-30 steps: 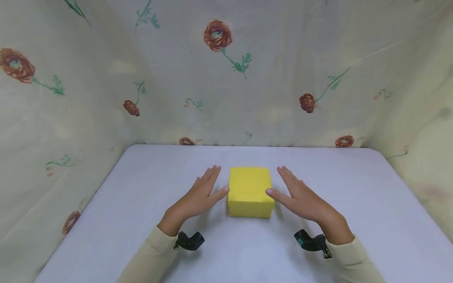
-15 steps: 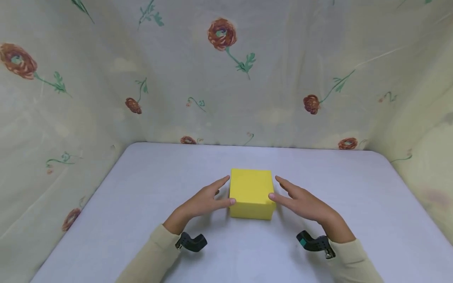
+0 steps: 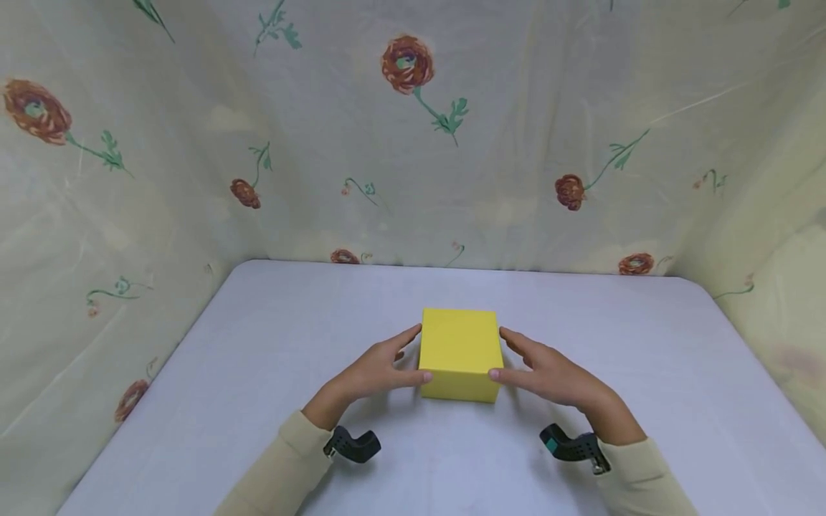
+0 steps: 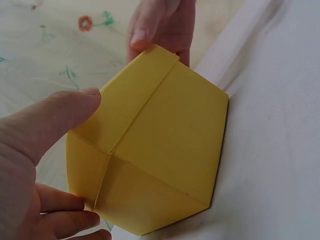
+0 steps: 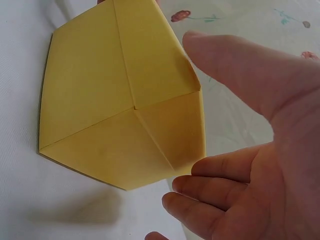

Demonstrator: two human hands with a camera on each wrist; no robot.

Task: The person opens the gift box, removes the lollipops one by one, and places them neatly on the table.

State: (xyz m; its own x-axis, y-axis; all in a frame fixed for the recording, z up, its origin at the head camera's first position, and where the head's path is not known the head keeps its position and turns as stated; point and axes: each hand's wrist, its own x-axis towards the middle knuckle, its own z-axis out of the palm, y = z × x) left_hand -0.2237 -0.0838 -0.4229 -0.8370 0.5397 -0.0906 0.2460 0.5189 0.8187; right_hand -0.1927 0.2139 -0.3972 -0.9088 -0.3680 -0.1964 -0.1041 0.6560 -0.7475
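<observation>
A yellow box (image 3: 461, 341) with a fitted lid rests on the white table, between both hands. My left hand (image 3: 376, 368) is at its left front corner. The left thumb (image 4: 82, 105) lies at the lid's front, and the fingers, loosely spread, are by the side face. At the right front corner is my right hand (image 3: 560, 374). In the right wrist view its thumb (image 5: 220, 52) is against the lid's edge and the fingers (image 5: 210, 190) are beside the side wall. Neither hand's fingers are curled round the box. The lid (image 4: 132, 97) sits down over the base.
The table (image 3: 310, 301) has rounded far corners. A pale floral curtain (image 3: 310, 129) stands behind it and along both sides. Small black wrist cameras jut inward below each hand, a left one (image 3: 353, 446) and a right one (image 3: 571, 444).
Both hands have come lower and closer round the box, with the fingers bending from a raised, straight pose. The thumbs have dropped to the lid's front. The box has stayed in place.
</observation>
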